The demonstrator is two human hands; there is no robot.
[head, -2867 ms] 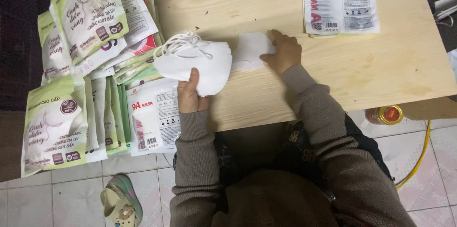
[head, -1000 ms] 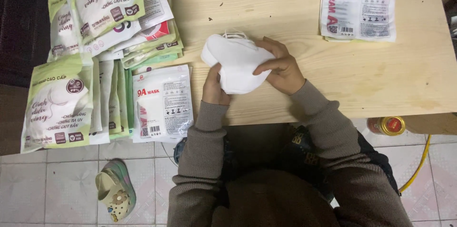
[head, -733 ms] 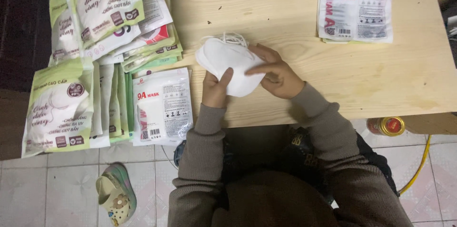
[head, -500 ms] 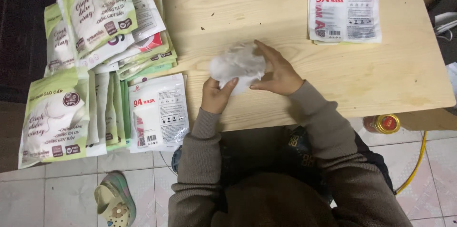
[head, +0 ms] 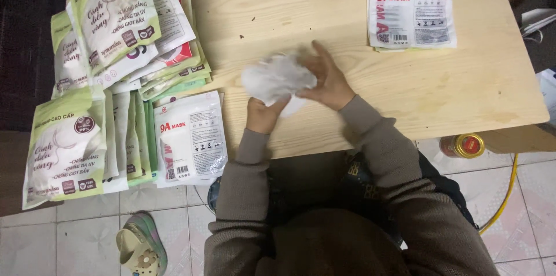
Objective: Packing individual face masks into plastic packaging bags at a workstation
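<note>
A stack of white face masks [head: 277,78], blurred by motion, sits between both my hands over the wooden table [head: 463,85]. My left hand [head: 263,115] grips its lower edge from below. At the stack's right side my right hand [head: 327,76] presses against it, fingers wrapped over the top. A white mask packet with red lettering [head: 411,11] lies at the table's far right. Another white packet [head: 188,140] hangs over the table's front left edge.
Green and white mask packets [head: 113,21] are piled in overlapping rows along the table's left side, more of them [head: 63,145] lower left. On the tiled floor stand a sandal [head: 142,247] and a yellow-lidded can [head: 463,145], with a yellow hose [head: 504,195] beside it.
The white masks, first spread on the table under my hands, were gathered up between both hands and are now bunched and moving fast. The view shifted slightly.
</note>
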